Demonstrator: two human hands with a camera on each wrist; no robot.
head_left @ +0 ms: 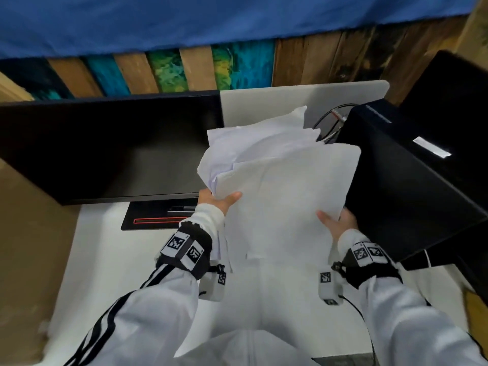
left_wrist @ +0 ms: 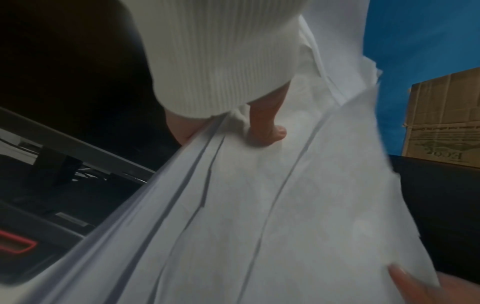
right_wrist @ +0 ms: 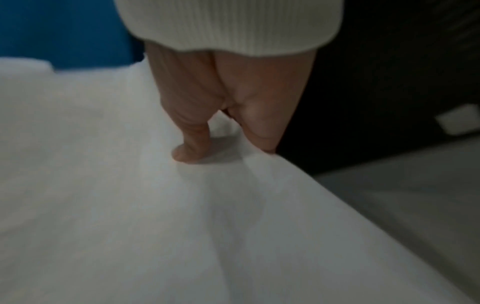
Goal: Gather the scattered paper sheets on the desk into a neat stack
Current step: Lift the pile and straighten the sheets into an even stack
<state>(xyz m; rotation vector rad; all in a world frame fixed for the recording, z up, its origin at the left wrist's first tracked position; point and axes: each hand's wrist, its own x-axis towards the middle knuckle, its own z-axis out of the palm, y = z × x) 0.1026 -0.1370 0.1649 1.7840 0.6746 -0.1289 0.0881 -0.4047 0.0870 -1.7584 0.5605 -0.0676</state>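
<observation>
A loose bundle of white paper sheets [head_left: 285, 180] is held up above the white desk [head_left: 87, 254], its far edges fanned out and uneven. My left hand [head_left: 219, 202] grips the bundle's left edge, thumb on top and fingers hidden underneath. My right hand [head_left: 335, 223] grips the right edge the same way. In the left wrist view the thumb [left_wrist: 270, 131] presses on the paper sheets [left_wrist: 259, 205], whose layered edges show as offset lines. In the right wrist view the right thumb [right_wrist: 189, 148] lies on the top of the paper sheets [right_wrist: 130, 205].
A black monitor [head_left: 105, 149] stands left of the sheets, its stand base [head_left: 155, 217] with a red stripe on the desk. A black computer case [head_left: 412, 186] sits close at the right with cables [head_left: 330, 120] behind. A cardboard box [head_left: 26, 247] borders the desk's left side.
</observation>
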